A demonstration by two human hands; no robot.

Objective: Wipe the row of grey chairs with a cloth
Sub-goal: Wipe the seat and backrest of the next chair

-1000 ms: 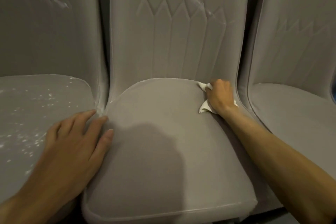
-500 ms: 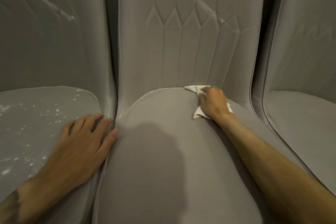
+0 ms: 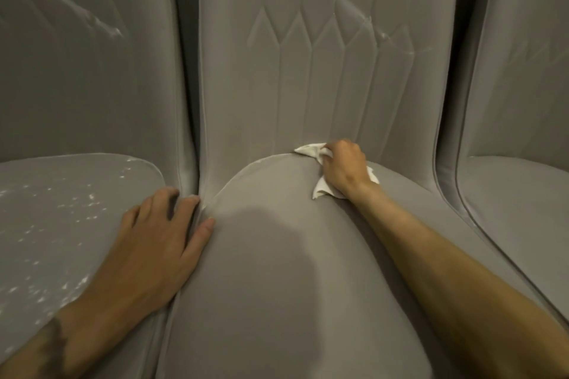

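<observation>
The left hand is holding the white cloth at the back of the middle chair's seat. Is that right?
Not quite. It is the right hand that holds the white cloth at the back of the middle chair's seat. The head view shows this. The left hand holds nothing and rests open beside the gap between the chairs.

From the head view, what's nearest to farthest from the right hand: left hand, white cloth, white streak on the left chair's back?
1. white cloth, gripped by the right hand.
2. left hand, lower left, beside the middle seat.
3. white streak, upper left, on the left chair's back.
</observation>
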